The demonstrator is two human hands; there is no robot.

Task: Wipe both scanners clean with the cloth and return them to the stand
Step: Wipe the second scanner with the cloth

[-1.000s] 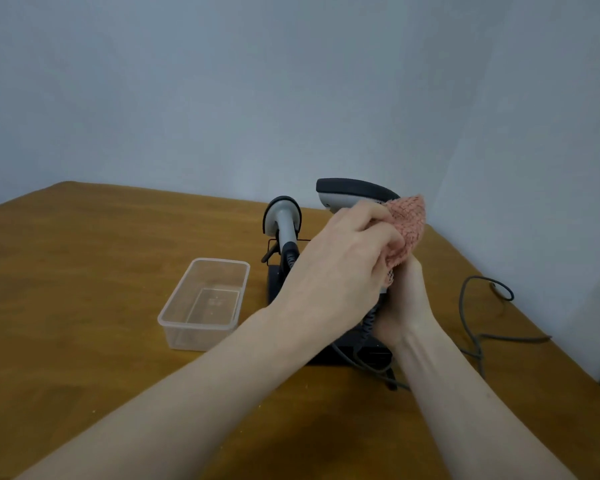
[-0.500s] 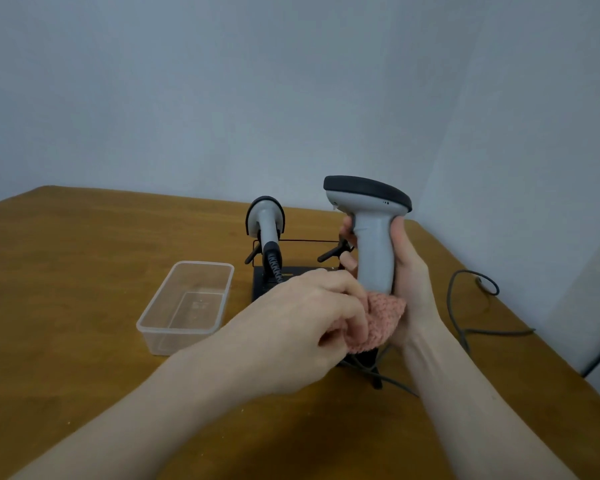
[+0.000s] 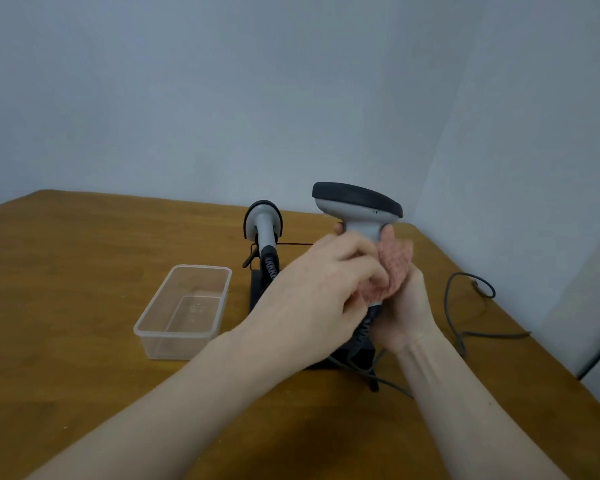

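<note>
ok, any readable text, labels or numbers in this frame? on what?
None readable.
Clear tub: embossed marks on its floor, too blurred to read.
Held scanner: two tiny dots on the head's side, no text.
Scanner in the stand: no label visible.

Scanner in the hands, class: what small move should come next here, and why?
Probably slide the pink cloth up the held scanner toward its dark head. The left hand presses the cloth on the handle only, while the right hand grips it upright; the head looks uncovered. The other scanner sits in the stand.
</note>
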